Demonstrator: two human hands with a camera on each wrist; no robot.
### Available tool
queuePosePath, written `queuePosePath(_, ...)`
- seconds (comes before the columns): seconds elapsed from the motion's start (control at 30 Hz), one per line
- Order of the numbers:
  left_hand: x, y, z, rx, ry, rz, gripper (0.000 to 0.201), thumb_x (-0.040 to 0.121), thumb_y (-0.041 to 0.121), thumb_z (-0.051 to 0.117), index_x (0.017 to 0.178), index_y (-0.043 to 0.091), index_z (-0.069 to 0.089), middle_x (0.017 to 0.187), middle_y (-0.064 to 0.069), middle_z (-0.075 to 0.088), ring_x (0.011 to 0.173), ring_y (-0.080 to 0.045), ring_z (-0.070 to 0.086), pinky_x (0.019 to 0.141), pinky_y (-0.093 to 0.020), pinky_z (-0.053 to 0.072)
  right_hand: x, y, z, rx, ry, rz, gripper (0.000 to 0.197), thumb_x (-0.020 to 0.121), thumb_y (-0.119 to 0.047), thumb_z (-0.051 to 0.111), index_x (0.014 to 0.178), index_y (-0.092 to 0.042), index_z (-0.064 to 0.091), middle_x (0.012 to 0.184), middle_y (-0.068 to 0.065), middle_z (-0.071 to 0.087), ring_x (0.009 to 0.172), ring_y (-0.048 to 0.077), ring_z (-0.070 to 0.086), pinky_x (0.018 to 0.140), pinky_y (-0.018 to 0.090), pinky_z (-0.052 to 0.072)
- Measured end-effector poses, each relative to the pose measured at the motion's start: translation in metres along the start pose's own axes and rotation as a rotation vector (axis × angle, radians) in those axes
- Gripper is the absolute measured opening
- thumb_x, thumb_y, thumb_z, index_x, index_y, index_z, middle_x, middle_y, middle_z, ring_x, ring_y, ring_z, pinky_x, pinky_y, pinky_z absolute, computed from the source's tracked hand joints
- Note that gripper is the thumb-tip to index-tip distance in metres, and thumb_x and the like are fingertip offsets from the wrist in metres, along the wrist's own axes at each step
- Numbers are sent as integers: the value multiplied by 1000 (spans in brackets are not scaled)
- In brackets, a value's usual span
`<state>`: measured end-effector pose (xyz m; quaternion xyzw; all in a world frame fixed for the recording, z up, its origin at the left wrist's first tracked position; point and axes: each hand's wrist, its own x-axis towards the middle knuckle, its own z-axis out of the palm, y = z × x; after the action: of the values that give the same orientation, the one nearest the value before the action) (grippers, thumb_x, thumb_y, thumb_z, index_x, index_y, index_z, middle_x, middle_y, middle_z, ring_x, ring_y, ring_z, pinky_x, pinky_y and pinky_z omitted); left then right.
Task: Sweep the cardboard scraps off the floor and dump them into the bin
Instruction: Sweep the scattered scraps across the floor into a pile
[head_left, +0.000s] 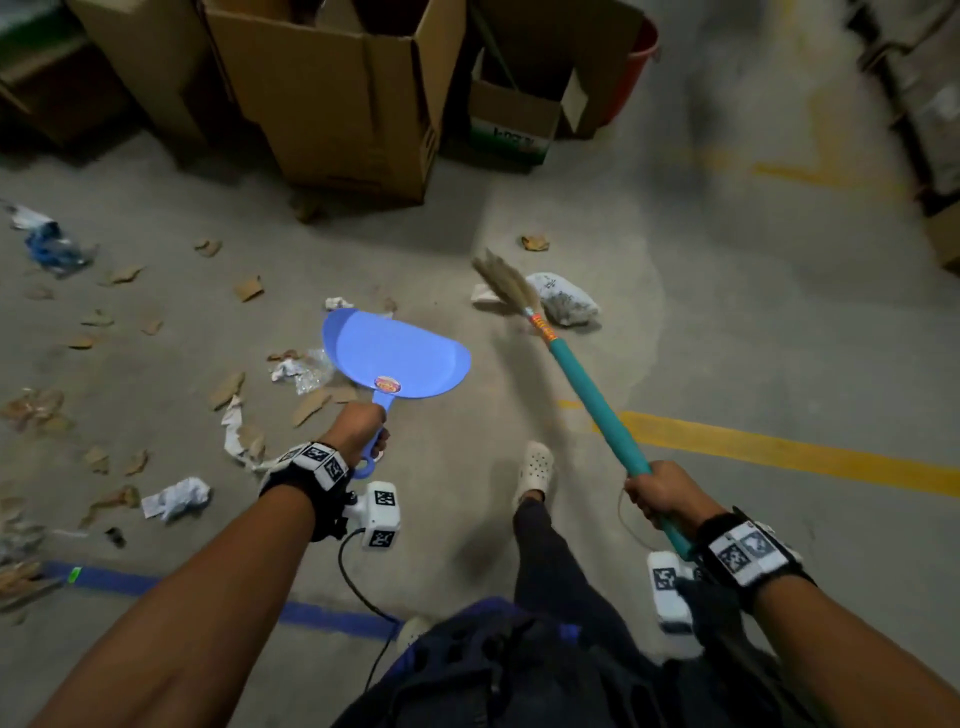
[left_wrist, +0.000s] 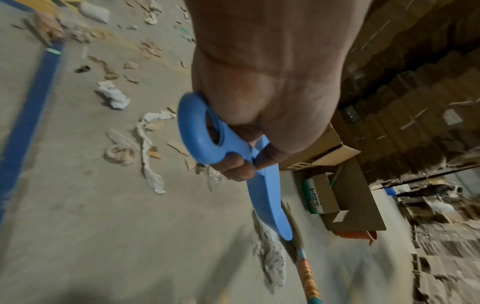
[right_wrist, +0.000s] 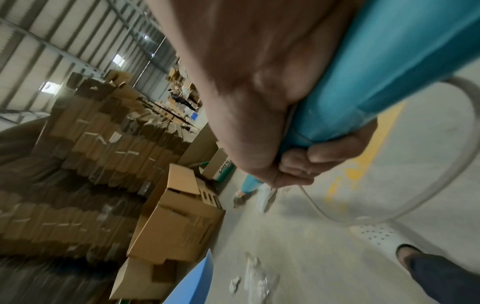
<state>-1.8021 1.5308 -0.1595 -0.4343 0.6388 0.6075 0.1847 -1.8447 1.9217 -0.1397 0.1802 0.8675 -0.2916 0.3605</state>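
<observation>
Left hand (head_left: 358, 428) grips smooth blue plastic dustpan (head_left: 395, 358); right hand (head_left: 660, 493) grips teal-handled straw broom (head_left: 582, 384) above torn cardboard scraps (head_left: 228, 387)

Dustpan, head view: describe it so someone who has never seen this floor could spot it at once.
Start at the tall open cardboard box at the top of the head view and come straight down over the grey concrete floor. The dustpan is held there by its handle in the left hand. It is a flat, half-round blue plastic scoop bearing a small sticker, unlike the brown cardboard scraps and crumpled paper around it.
</observation>
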Motion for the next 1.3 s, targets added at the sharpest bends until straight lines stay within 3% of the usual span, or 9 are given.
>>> queuePosePath(0.1,43,59,31,-1,7,26,11,90,-1,32,85,5,39,60,-10,37,46,-18,30,45,-21,21,66,-26,-53,37,54,8,21,83,-3,57,63,-3,53,44,8,45,35,17,39,41,20,31)
queuePosePath(0.37,174,200,122,46,69,-59,14,91,1,36,78,2,41,64,-13,43,49,-21,35,49,-26,25,299,-169,-189,-5,80,26,20,80,-1,57,61,2,54,36,8,46,30,19,40,40,20,33)
queuePosePath(0.5,224,224,148,66,71,-91,11,88,0,37,78,3,42,63,-14,44,47,-21,36,48,-25,25,404,-235,-206,-3,-6,37,30,85,1,53,55,-1,50,32,6,43,26,17,39,42,24,31)
queuePosePath(0.63,248,221,154,93,79,-157,12,89,1,38,79,4,42,62,-14,45,45,-20,36,47,-23,25,473,-247,-174,-166,-185,82,50,80,-3,52,30,-8,50,39,9,50,52,29,48,62,36,42)
queuePosePath(0.73,252,210,147,117,94,-202,13,89,0,38,77,3,43,61,-14,45,44,-20,36,47,-23,25,455,-234,-140,-316,-321,128,56,79,-3,51,24,-9,46,29,4,45,50,27,47,64,33,45)
queuePosePath(0.83,248,196,138,108,109,-249,16,89,-1,38,74,2,42,61,-15,45,45,-20,36,47,-24,25,393,-209,-120,-303,-386,172,52,74,-3,50,23,-10,43,28,4,42,33,19,42,45,24,39)
queuePosePath(1.0,227,173,126,66,144,-315,18,89,-2,39,72,0,44,62,-15,45,47,-21,35,49,-25,25,311,-143,-120,-126,-463,167,23,79,-3,52,56,-7,49,39,5,43,31,15,37,39,19,31)
queuePosePath(1.13,209,155,116,34,147,-367,20,90,-2,39,71,2,43,62,-15,43,49,-21,34,50,-27,24,271,-117,-142,-120,-405,81,9,79,-4,57,71,-7,54,51,7,49,37,16,40,37,21,32)
queuePosePath(1.3,195,144,100,-36,136,-347,25,90,-1,37,66,5,39,60,-13,40,43,-20,32,49,-27,24,263,-117,-159,-24,-226,81,12,79,2,55,70,-5,52,47,5,45,36,16,37,39,20,30)
